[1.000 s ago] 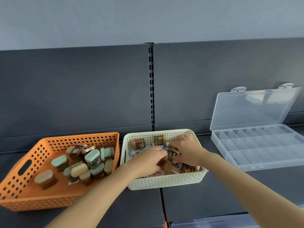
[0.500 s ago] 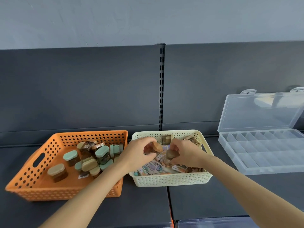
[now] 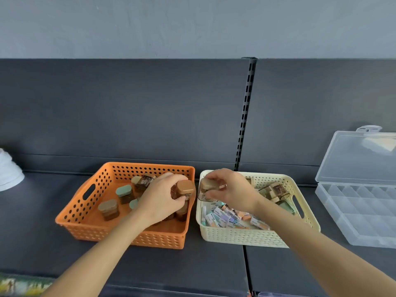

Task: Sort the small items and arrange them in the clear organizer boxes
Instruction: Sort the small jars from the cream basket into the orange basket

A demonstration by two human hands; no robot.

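Observation:
An orange basket (image 3: 83,202) holds several small brown jars with green, tan and brown lids. Beside it, a cream basket (image 3: 246,235) contains small wrapped packets and a few more jars. My left hand (image 3: 159,199) grips a brown-lidded jar (image 3: 185,189) over the orange basket's right side. My right hand (image 3: 230,189) holds a tan-lidded jar (image 3: 209,185) above the cream basket's left rim. A clear organizer box (image 3: 362,213) with its lid up and bare compartments stands at the right.
Everything sits on a dark shelf (image 3: 192,266) with a dark back panel and a slotted upright (image 3: 245,116). A white object (image 3: 9,170) lies at the far left edge. A second clear box edge (image 3: 270,294) shows at the bottom.
Both hands lifted jars out of the cream basket and moved left; my left hand now hangs over the orange basket. The camera view shifted left.

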